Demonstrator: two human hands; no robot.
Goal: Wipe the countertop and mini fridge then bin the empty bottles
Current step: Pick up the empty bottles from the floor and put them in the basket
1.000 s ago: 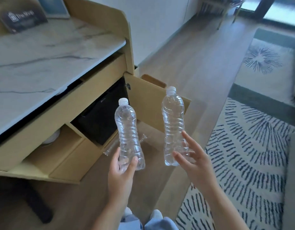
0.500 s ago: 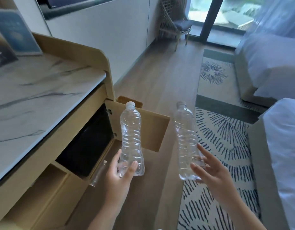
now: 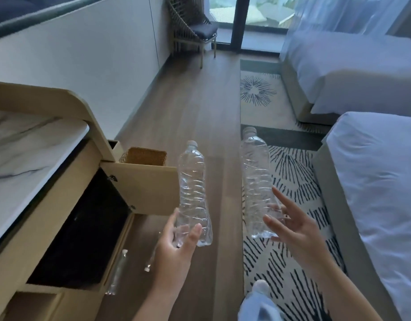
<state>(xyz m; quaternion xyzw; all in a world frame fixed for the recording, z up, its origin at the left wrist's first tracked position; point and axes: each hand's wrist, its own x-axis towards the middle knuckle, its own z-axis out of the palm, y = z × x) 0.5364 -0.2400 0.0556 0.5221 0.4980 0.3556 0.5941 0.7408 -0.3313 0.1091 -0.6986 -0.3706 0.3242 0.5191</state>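
Grip: my left hand (image 3: 176, 244) clasps one bottle (image 3: 193, 193); my right hand (image 3: 294, 230) clasps the other bottle (image 3: 257, 181).
Look: clear, crinkled, capped, upright, empty.

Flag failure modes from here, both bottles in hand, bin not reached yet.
1. The right hand holds its bottle low with fingers splayed; it looks loose and could slip.
2. The open cabinet door juts out in front of the wicker basket; the left bottle may clip it.
3. More bottles lie on the floor underfoot.
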